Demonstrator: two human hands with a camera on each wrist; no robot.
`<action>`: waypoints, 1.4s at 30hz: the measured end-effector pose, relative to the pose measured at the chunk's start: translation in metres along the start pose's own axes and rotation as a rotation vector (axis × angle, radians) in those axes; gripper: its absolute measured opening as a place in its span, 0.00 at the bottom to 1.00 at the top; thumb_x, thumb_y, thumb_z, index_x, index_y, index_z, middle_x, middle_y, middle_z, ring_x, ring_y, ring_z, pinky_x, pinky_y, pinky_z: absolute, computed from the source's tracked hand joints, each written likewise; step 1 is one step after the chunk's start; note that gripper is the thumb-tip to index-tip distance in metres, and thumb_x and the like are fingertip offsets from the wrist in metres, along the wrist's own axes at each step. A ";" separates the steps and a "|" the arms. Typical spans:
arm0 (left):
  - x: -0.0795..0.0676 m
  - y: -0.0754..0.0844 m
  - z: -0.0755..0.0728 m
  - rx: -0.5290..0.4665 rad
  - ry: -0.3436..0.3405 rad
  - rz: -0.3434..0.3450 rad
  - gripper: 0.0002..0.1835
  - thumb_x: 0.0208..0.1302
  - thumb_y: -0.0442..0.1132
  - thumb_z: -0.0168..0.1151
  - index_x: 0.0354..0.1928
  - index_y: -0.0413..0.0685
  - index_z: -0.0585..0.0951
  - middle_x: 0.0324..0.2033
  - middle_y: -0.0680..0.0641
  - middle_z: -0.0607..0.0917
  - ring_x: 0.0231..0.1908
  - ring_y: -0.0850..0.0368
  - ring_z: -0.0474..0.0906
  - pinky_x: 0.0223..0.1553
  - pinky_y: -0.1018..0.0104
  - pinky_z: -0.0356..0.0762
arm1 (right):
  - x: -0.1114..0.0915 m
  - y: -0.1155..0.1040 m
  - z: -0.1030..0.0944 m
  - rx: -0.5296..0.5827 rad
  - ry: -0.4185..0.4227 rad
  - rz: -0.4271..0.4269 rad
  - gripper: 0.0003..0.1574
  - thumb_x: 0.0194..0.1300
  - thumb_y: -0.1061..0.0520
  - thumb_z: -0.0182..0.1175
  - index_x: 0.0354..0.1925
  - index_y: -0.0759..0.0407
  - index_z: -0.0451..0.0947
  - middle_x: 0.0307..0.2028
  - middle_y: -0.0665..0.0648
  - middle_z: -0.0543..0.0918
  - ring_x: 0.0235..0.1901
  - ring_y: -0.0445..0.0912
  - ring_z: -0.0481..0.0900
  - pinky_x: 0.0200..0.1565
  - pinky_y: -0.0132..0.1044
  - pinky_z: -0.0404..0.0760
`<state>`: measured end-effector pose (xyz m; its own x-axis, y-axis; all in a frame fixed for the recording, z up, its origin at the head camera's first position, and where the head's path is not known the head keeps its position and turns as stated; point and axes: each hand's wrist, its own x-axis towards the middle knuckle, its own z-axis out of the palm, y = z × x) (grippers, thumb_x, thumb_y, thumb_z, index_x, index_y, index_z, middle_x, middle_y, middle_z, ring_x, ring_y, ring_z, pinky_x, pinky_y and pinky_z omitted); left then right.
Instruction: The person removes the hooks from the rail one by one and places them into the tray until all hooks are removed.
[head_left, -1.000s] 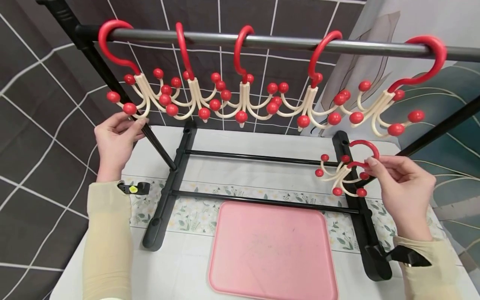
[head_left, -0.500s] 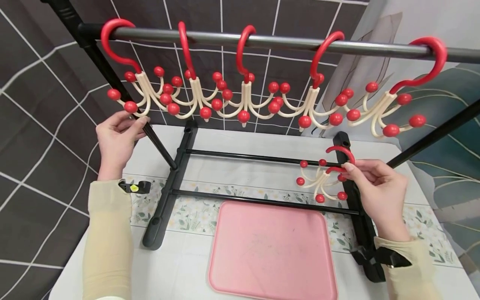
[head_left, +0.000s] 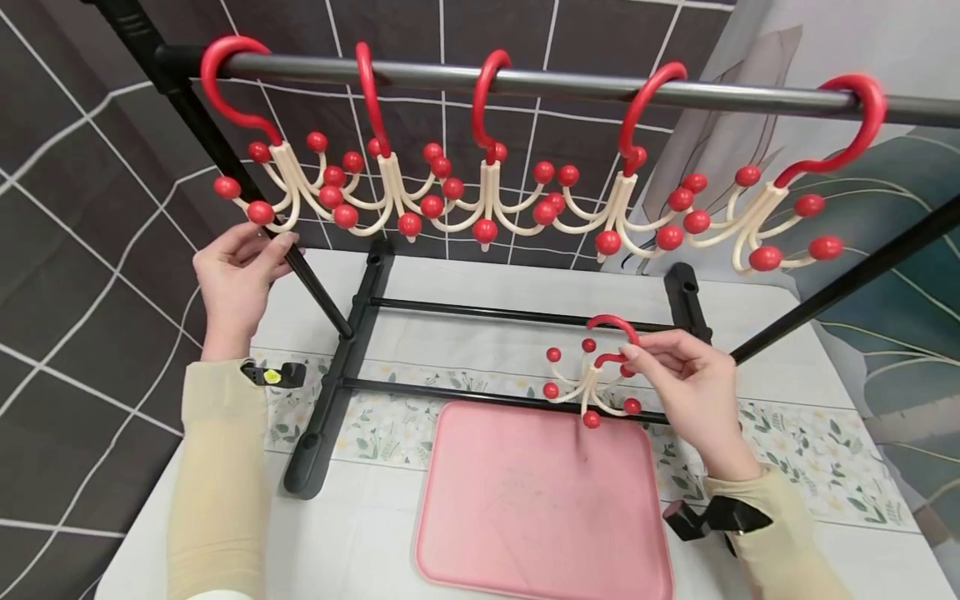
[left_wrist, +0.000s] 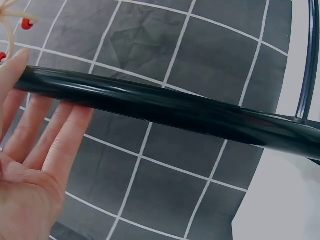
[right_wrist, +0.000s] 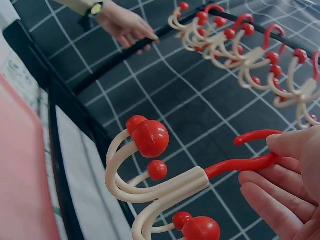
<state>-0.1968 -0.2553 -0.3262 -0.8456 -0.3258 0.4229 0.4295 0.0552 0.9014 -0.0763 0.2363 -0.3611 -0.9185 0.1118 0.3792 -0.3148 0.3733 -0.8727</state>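
Observation:
My right hand (head_left: 686,383) pinches the red hook of a cream multi-prong hanger (right_wrist: 180,185) with red ball tips. In the head view that hanger hangs in the air, overlapping the back edge of a pink tray (head_left: 540,500). My left hand (head_left: 238,279) holds the left post (left_wrist: 165,107) of a black garment rack, with the thumb on one side and the fingers on the other. Along the rack's top bar (head_left: 427,77), several matching hangers hang by red hooks, among them the rightmost hanger (head_left: 768,200) and the middle hanger (head_left: 490,179).
The rack stands on a white table (head_left: 345,542) with a leaf-patterned strip. Two low crossbars (head_left: 480,312) join its feet, such as the left foot (head_left: 307,458). A dark grid-patterned cloth (head_left: 90,317) rises behind and left; a curtain (head_left: 915,250) hangs at right.
My right hand has carried the hanger leftward and slightly down, from beside the right foot to over the tray's back edge. The rightmost hanging hanger has swivelled a little. My left hand stays put.

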 end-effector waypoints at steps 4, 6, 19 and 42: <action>-0.004 -0.003 -0.003 0.023 0.010 -0.002 0.20 0.56 0.29 0.77 0.52 0.38 0.87 0.33 0.47 0.89 0.32 0.61 0.88 0.34 0.73 0.85 | -0.005 0.002 0.011 0.050 -0.063 0.024 0.10 0.64 0.67 0.70 0.45 0.68 0.85 0.34 0.58 0.89 0.31 0.47 0.89 0.35 0.31 0.86; -0.006 -0.006 -0.003 0.019 0.003 0.003 0.21 0.57 0.28 0.76 0.54 0.38 0.86 0.35 0.47 0.89 0.33 0.61 0.88 0.34 0.73 0.85 | -0.007 0.003 0.016 0.053 -0.084 0.032 0.10 0.64 0.67 0.71 0.45 0.66 0.86 0.35 0.58 0.89 0.32 0.46 0.89 0.37 0.32 0.86; -0.015 -0.018 -0.002 0.035 -0.084 0.016 0.19 0.56 0.25 0.75 0.50 0.39 0.87 0.37 0.48 0.90 0.31 0.61 0.88 0.35 0.74 0.85 | -0.018 0.003 0.040 0.155 -0.203 0.063 0.08 0.63 0.68 0.70 0.41 0.69 0.84 0.32 0.61 0.88 0.30 0.52 0.89 0.37 0.35 0.88; -0.019 -0.024 -0.001 0.010 -0.057 -0.003 0.16 0.56 0.24 0.75 0.47 0.37 0.86 0.36 0.48 0.90 0.31 0.61 0.88 0.35 0.73 0.85 | -0.039 0.002 0.074 0.225 -0.341 0.079 0.05 0.64 0.66 0.71 0.40 0.64 0.85 0.34 0.57 0.89 0.33 0.53 0.89 0.37 0.37 0.88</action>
<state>-0.1903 -0.2513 -0.3558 -0.8636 -0.2718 0.4246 0.4240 0.0642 0.9034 -0.0588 0.1646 -0.4009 -0.9566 -0.1936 0.2180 -0.2502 0.1612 -0.9547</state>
